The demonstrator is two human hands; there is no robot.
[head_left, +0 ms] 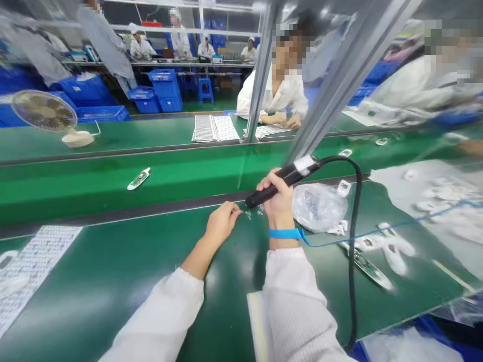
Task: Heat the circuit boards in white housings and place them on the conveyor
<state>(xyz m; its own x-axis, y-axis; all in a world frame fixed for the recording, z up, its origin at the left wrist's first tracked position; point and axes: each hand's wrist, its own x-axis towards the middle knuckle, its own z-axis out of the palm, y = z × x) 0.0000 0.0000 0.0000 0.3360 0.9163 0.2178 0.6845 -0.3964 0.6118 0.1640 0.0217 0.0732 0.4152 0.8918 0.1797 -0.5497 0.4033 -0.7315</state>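
Note:
My right hand [278, 198] is wrapped around a black electric screwdriver [292, 174], held at a slant with its thick cable leaving the upper right end. Its lower left end is over the table near my left hand. The fingers of my left hand [222, 220] are pinched together at the table's far edge. What they hold, if anything, is too small to name. Small shiny loose pieces [248, 214], possibly screws, lie just right of those fingertips. A clear plastic bag [320, 206] lies right of my right hand, and a blue wrist strap [285, 234] circles my right wrist.
White casings [394, 259] and a long casing with a green board [372, 271] lie on the right. The black cable [352, 281] hangs beside them. A green conveyor [181, 178] carries another board-filled casing [139, 179]. Printed sheets [41, 261] are left; a co-worker [273, 95] sits opposite.

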